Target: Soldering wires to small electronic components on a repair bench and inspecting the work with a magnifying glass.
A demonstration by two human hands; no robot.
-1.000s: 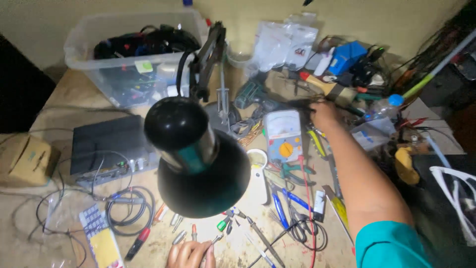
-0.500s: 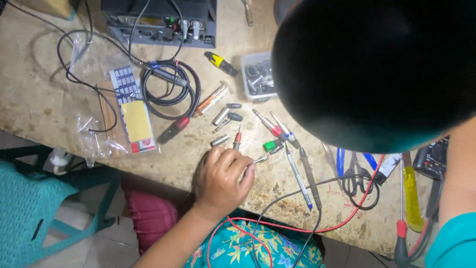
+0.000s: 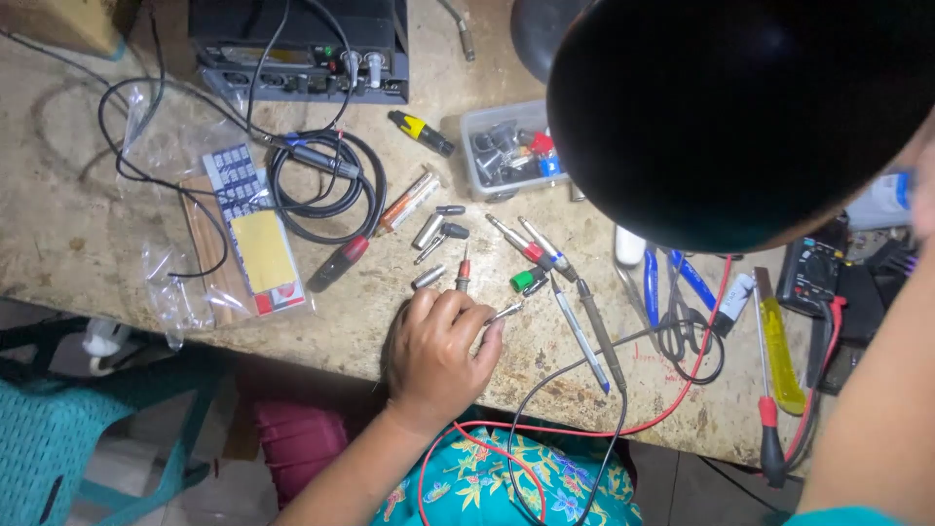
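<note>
My left hand (image 3: 438, 346) rests on the near edge of the worn workbench (image 3: 78, 244), fingers curled. Its fingertips pinch a small silver plug part (image 3: 504, 312). Just beyond the knuckles lie loose metal plug sleeves (image 3: 429, 278), a red-tipped pin (image 3: 464, 273) and a green-capped connector (image 3: 526, 281). My right forearm (image 3: 877, 390) runs up the right edge; its hand is hidden behind the black lamp shade (image 3: 740, 107) and the frame edge.
A clear box of connectors (image 3: 506, 151), a black device (image 3: 302, 49) and a coiled black cable (image 3: 326, 185) lie further back. A bagged yellow card (image 3: 248, 239) lies left. Scissors (image 3: 682, 331), a yellow screwdriver (image 3: 779, 341), a meter (image 3: 813, 273) and a red wire (image 3: 584, 429) crowd the right.
My view swung from the far side of the bench down to its near edge. Over the last half second my left hand stayed in place with its fingers curled.
</note>
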